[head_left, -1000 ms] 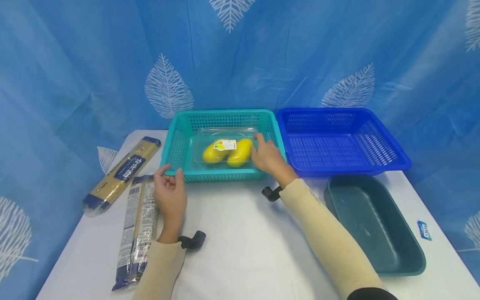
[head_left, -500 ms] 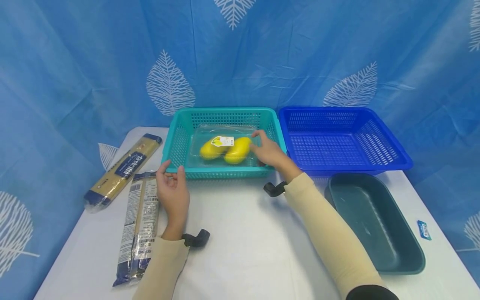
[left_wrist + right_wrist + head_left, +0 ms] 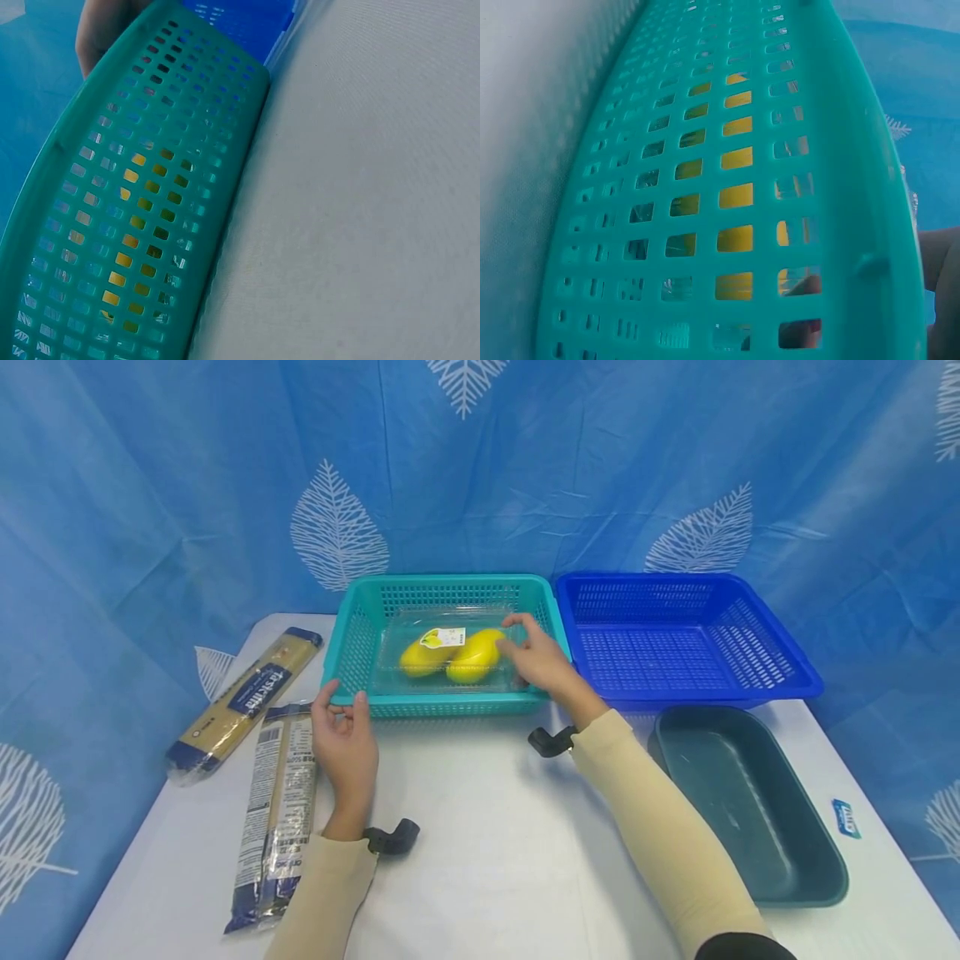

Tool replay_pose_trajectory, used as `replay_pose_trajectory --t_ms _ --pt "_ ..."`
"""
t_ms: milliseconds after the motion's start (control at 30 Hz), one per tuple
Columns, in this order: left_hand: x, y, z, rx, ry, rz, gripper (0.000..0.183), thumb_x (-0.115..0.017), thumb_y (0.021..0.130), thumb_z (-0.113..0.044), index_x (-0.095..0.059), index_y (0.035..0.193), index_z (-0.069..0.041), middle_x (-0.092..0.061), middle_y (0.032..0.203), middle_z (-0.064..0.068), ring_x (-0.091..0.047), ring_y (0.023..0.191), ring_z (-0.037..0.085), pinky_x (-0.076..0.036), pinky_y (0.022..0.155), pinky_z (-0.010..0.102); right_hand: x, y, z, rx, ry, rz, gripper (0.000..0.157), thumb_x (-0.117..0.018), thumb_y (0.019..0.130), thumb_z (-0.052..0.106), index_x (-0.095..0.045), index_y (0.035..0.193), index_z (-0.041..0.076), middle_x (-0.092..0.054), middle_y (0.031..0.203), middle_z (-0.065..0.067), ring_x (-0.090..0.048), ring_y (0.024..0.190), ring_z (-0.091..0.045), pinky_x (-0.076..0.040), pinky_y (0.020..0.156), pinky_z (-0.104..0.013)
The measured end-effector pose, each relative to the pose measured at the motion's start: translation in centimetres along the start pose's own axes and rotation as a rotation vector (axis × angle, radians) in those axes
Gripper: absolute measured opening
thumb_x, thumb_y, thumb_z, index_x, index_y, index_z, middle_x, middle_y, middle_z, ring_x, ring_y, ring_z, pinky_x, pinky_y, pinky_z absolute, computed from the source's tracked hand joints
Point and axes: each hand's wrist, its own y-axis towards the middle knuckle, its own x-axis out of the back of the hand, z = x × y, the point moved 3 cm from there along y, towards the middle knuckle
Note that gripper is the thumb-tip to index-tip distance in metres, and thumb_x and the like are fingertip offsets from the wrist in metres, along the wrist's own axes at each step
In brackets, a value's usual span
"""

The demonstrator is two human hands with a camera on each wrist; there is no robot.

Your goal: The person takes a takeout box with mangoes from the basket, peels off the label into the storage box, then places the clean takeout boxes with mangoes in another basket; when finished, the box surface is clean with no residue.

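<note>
In the head view a clear plastic box [image 3: 395, 677] with two yellow, mango-like fruits [image 3: 475, 657] and a white label lies inside the teal basket [image 3: 442, 706]. My right hand [image 3: 542, 660] reaches over the basket's right end and pinches the box's right edge between thumb and fingers. At the basket's front left corner is my left hand [image 3: 347, 752], fingers loosely curled and fingertips right at the rim. The left wrist view shows the basket's slotted wall [image 3: 150, 217] with yellow fruit behind. Through the slots in the right wrist view appears one yellow fruit [image 3: 736, 196].
A blue basket [image 3: 648, 697] adjoins on the right, with a dark green tray [image 3: 738, 810] in front of it. Two spaghetti packs [image 3: 247, 702] lie at the left. A small blue-and-white packet [image 3: 846, 818] sits near the table's right edge. A blue curtain [image 3: 517, 485] hangs behind.
The clear box has shifted slightly left inside the teal basket, with my right hand staying at its right edge. My left hand has barely moved.
</note>
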Motion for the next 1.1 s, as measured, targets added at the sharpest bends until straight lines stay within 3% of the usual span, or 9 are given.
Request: replay_pose_trajectory --t_ms 267,567,833,1100 --pt "-0.1 0.0 -0.2 -0.002 0.019 0.003 0.045 -0.061 0.102 -0.005 -0.046 0.143 0.009 -0.045 0.088 0.002 -0.042 0.062 0.002 -0.034 0.052 0.013 0.5 -0.5 -0.1 0.055 0.06 -0.051 0.042 -0.056 0.105 0.036 -0.044 0.144 0.026 -0.051 0.072 -0.008 -0.05 0.052 -0.021 -0.042 0.051 -0.034" --pt "-0.2 -0.2 -0.3 0.021 0.018 -0.002 0.046 -0.059 0.103 -0.003 -0.045 0.145 0.009 -0.045 0.09 0.002 -0.043 0.064 0.003 -0.036 0.054 0.013 1.3 -1.7 0.5 0.073 0.12 -0.083 0.041 -0.058 0.104 0.038 -0.048 0.142 0.029 -0.054 0.089 -0.014 -0.051 0.057 -0.023 -0.044 0.054 -0.035" --pt "0.0 0.6 3.4 0.026 0.021 -0.001 0.05 -0.062 0.104 -0.015 -0.045 0.149 -0.002 -0.044 0.093 -0.002 -0.045 0.066 0.004 -0.037 0.053 0.014 2.7 -2.9 1.5 0.125 0.199 -0.122 0.039 -0.06 0.103 0.035 -0.051 0.14 0.027 -0.051 0.098 -0.015 -0.046 0.055 -0.02 -0.046 0.056 -0.035" --pt "0.1 0.6 3.4 0.022 0.018 0.0 0.051 -0.063 0.103 -0.022 -0.046 0.148 -0.002 -0.046 0.092 -0.003 -0.045 0.064 0.003 -0.037 0.053 0.015 3.7 -4.2 2.1 0.164 0.261 -0.214 0.036 -0.06 0.102 0.032 -0.055 0.137 0.027 -0.056 0.109 -0.022 -0.042 0.052 -0.017 -0.047 0.052 -0.031"
